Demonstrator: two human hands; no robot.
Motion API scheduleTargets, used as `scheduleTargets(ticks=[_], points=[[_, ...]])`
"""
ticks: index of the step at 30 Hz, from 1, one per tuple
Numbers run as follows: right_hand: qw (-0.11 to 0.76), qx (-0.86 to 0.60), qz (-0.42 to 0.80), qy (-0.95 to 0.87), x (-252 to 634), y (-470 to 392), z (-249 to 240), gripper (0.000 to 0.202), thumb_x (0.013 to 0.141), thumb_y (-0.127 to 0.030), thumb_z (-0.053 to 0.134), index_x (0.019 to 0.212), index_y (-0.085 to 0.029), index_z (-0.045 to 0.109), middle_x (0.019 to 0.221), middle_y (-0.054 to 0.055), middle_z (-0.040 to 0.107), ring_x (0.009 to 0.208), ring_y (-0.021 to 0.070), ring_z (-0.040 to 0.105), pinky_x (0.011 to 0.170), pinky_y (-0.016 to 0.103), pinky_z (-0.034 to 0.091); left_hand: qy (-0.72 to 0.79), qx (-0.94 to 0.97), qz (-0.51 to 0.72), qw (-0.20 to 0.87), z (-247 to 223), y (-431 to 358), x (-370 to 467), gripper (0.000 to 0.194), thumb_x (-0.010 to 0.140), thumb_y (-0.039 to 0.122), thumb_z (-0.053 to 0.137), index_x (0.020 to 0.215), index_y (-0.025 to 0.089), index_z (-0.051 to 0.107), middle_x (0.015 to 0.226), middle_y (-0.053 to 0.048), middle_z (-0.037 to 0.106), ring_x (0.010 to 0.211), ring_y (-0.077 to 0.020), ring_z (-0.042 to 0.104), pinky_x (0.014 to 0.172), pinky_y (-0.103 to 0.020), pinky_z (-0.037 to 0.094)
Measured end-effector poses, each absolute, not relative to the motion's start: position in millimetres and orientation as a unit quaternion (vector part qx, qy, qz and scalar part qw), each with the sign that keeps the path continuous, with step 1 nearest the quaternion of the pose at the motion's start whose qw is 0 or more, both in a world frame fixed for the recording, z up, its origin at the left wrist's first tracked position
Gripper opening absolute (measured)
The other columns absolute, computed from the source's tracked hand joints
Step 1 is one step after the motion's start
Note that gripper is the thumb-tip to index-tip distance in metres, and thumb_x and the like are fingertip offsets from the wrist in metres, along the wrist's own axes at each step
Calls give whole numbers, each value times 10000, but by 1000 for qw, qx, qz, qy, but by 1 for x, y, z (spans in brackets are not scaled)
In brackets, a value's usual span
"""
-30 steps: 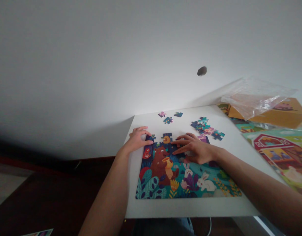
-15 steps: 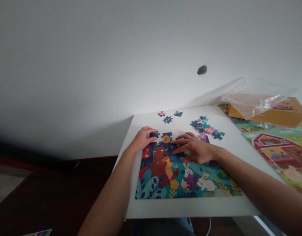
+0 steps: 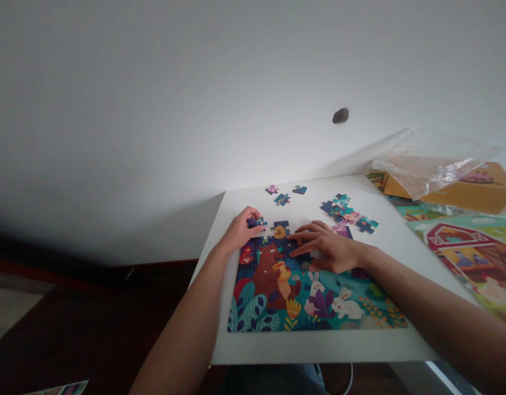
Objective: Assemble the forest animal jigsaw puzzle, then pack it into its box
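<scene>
Pinched in the left hand (image 3: 240, 230), a dark puzzle piece (image 3: 257, 223) has been pulled from the far-left corner of the bear puzzle (image 3: 296, 291) on the table (image 3: 302, 348), leaving it unfilled; the right hand (image 3: 329, 249) is spread across the picture.

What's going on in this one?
A partly joined bear puzzle lies on a white table, its top row incomplete. The person's left hand has a dark piece in its grip near the upper left corner. The right hand rests with fingers spread on the puzzle's upper part. Loose pieces lie beyond it; off to the right, a clear plastic bag lies over a yellow box.
</scene>
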State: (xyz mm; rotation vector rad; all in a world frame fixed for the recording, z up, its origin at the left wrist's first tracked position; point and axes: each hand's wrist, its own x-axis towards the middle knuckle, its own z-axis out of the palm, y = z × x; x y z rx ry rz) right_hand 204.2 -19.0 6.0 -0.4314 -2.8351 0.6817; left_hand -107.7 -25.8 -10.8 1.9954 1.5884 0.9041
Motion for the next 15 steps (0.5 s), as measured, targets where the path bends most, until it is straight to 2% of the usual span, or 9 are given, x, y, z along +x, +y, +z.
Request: scheduleTargets(ticks=[3, 7, 10, 15], points=[[102, -145, 233, -956, 204, -19, 6, 502, 805, -337, 694, 1298, -384, 615, 1508, 8, 449, 1327, 330, 375, 1071, 591, 229, 551, 716, 348, 251, -7, -25, -105, 204, 848, 316, 609, 1015, 201, 637, 872, -7, 660, 754, -153, 599, 702, -272, 458], [103, -149, 234, -955, 204, -20, 6, 513, 804, -320, 692, 1304, -391, 607, 1512, 3, 444, 1339, 323, 366, 1085, 593, 210, 526, 710, 377, 278, -2, -28, -101, 275, 903, 326, 534, 1124, 189, 622, 908, -31, 683, 807, -161, 620, 729, -272, 468], [99, -152, 233, -956, 204, -21, 7, 497, 814, -336, 687, 1303, -388, 610, 1512, 3, 444, 1339, 323, 366, 1086, 590, 212, 514, 708, 359, 325, -3, -31, -97, 373, 893, 341, 565, 1238, 204, 533, 863, -16, 687, 799, -166, 641, 734, -277, 490], [99, -147, 231, -957, 204, -20, 6, 494, 817, -343, 685, 1304, -382, 610, 1512, 4, 443, 1330, 324, 373, 1073, 588, 228, 545, 712, 328, 297, -9, -29, -97, 389, 805, 349, 690, 1163, 208, 632, 994, -45, 722, 935, -210, 669, 858, -329, 505]])
